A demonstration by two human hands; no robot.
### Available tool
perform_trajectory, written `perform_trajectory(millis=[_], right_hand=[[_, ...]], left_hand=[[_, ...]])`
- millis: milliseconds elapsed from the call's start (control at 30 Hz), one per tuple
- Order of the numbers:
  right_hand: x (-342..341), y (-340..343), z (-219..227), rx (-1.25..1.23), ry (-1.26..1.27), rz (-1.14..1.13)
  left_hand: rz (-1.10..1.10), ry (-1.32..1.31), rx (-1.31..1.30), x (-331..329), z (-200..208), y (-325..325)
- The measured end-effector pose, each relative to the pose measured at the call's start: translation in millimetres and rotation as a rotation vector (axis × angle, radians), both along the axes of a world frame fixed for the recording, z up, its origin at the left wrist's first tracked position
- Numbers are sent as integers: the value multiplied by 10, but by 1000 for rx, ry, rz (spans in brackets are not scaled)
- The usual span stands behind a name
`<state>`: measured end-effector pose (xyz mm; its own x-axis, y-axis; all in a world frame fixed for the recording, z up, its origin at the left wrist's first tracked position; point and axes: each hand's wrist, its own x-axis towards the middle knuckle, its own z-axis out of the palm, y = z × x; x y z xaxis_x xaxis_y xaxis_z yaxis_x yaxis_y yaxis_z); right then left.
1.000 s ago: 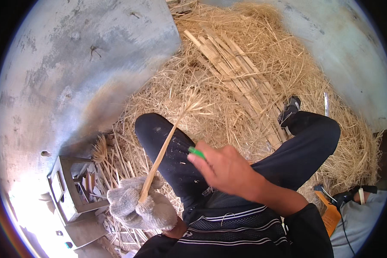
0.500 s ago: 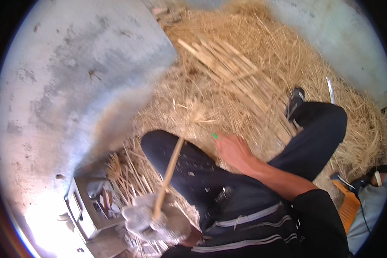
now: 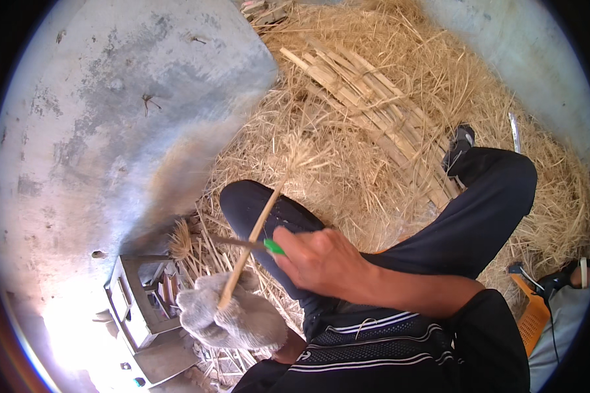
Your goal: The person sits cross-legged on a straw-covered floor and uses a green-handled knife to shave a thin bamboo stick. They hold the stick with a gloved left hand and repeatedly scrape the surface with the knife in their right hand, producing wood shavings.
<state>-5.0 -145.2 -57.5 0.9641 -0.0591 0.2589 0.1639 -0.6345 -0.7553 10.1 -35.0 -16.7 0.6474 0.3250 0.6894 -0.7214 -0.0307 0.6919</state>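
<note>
My left hand [image 3: 239, 318], in a pale knitted glove, grips a thin split wooden stick [image 3: 263, 216], likely bamboo. The stick slants up and away over my left thigh and ends in a spread of frayed fibres [image 3: 301, 156]. In my bare right hand [image 3: 324, 262] is a knife with a green handle [image 3: 273, 247]. Its dark blade [image 3: 229, 242] points left and lies across the stick, a little above the glove. Whether the edge touches the wood I cannot tell.
Split wooden strips [image 3: 373, 108] lie beyond my legs on straw-like shavings [image 3: 347, 177]. A worn wall [image 3: 124, 105] rises at left, near a small open-framed box [image 3: 137, 304] and frayed sticks [image 3: 182, 242]. An orange plastic piece [image 3: 533, 321] and grey cloth [image 3: 560, 354] are at right.
My right hand with the knife has moved left and nearer to me, from beyond my thigh to the stick by the glove. My left hand still holds the stick.
</note>
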Motion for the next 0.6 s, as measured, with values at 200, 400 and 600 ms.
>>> perform_trajectory(millis=[200, 400, 600], right_hand=[[246, -656, -849, -46, 357, -240], [-69, -388, 11, 166, 113, -105], [-23, -123, -94, 145, 90, -65]], left_hand=[[-213, -102, 188, -97, -78, 72], [-109, -30, 45, -45, -81, 10], [-82, -28, 17, -18, -74, -3]])
